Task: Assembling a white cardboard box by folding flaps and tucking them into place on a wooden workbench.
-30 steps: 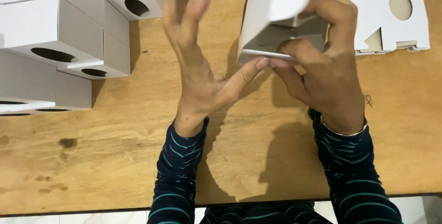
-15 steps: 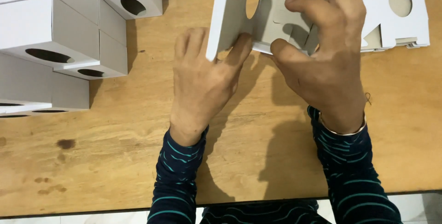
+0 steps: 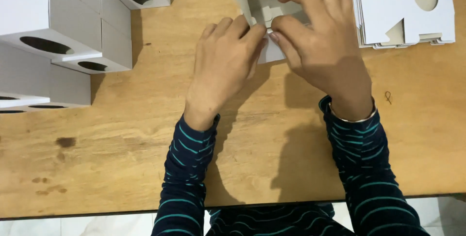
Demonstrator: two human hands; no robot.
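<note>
Closest to the camera are the two forearms in dark sleeves with teal stripes (image 3: 187, 178), and there's a thin bangle (image 3: 350, 117) on the right wrist. Both hands sit on a worn wooden table (image 3: 121, 163) with a couple of dark stains down near the left sleeve.

The left hand (image 3: 221, 68) lies palm down, fingers close together, tips pressing on the near edge of a half-folded white cardboard box (image 3: 264, 0). The right hand (image 3: 323, 47) comes in from the other side, thumb and fingers curled over the box, pinching a small flap right where both sets of fingertips meet. So both hands have hold of the same box, which sits just past the fingertips at the far edge of the view, partly cut off by the frame.

What I'd worry about: that flap looks thin, and with both hands pushing at one spot it could crease off the fold line or tear at the tab. The box is also only half formed, so pressing too hard might collapse a wall.

Just right of the right-hand fingers is a stack of flat die-cut box blanks (image 3: 405, 13) with round holes, near enough that a knuckle could shove it askew. Well off to the left of the left hand are finished white boxes (image 3: 53, 27) with oval openings, stacked up.
</note>
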